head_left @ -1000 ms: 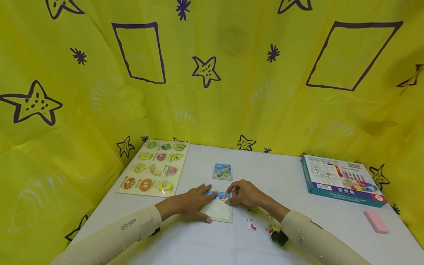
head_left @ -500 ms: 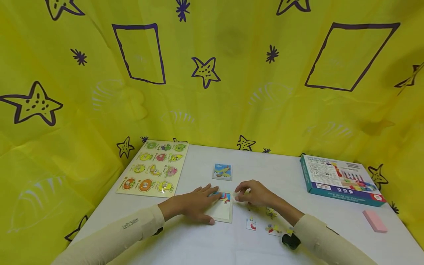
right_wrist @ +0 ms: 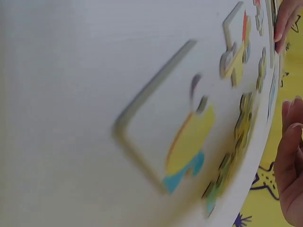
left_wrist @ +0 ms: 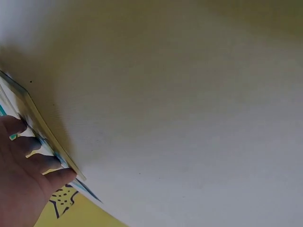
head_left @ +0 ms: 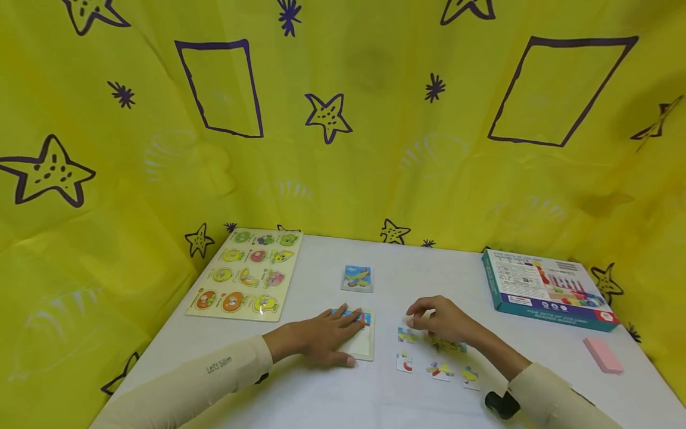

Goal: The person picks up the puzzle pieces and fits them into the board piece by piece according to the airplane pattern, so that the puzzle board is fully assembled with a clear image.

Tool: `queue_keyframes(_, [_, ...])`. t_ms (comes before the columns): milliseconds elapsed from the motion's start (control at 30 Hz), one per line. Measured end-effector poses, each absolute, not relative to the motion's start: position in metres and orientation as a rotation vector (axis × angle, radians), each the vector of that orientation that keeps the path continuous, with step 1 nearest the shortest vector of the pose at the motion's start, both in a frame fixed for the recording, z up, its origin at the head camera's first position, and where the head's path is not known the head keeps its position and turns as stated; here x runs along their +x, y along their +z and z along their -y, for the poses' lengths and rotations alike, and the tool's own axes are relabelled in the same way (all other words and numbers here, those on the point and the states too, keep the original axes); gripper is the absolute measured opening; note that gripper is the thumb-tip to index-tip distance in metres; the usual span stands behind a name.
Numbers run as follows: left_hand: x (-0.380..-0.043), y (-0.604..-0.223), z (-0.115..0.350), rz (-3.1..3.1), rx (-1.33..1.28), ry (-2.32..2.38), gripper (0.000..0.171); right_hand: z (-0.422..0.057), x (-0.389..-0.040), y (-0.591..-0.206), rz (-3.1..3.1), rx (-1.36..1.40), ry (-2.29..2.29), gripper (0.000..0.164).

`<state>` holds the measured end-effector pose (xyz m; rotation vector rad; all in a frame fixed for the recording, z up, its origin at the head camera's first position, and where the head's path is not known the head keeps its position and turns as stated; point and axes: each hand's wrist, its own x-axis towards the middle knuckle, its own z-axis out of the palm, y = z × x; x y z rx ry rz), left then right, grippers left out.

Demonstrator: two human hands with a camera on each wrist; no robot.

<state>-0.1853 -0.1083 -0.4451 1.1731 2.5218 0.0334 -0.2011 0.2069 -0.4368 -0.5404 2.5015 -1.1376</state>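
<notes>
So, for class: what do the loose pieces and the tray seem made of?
Loose pieces: perhaps wood or fibreboard, printed on top; their edges look thick and tan-grey.
Tray: probably similar board, pale and matt, by its tan edge in the left wrist view.

We draw our right grip point(head_left: 442, 319) away, the puzzle tray point(head_left: 364, 345) farther to its left, loose pieces point(head_left: 451, 345) beneath it; our left grip point(head_left: 328, 338) slides farther across the tray.

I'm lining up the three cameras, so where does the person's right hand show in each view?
Head: the right hand is right of centre, below mid-height.
Left wrist: not in this picture.
Right wrist: right hand at the right edge, mostly in the lower half, partly cut off.
Shared landmark: the left hand, visible in all three.
</notes>
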Motion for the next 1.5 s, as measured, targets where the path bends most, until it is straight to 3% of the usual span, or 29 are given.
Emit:
queue_keyframes(333, [-0.189, -0.447, 0.108, -2.535, 1.175, 0.005, 0.076, -0.234, -0.190, -0.440, -2.484, -0.451, -1.209, 0.032])
queue_keyframes(1100, [-0.188, -0.444, 0.110, -2.549, 1.202, -0.022, 0.074, -0.189, -0.180, -0.454, -2.713, -0.264, -0.964, 0.032])
queue_keyframes(1500, [-0.188, -0.445, 0.110, -2.553, 1.213, -0.012, 0.072, -0.187, -0.176, -0.453, -2.763, -0.250, -0.908, 0.023])
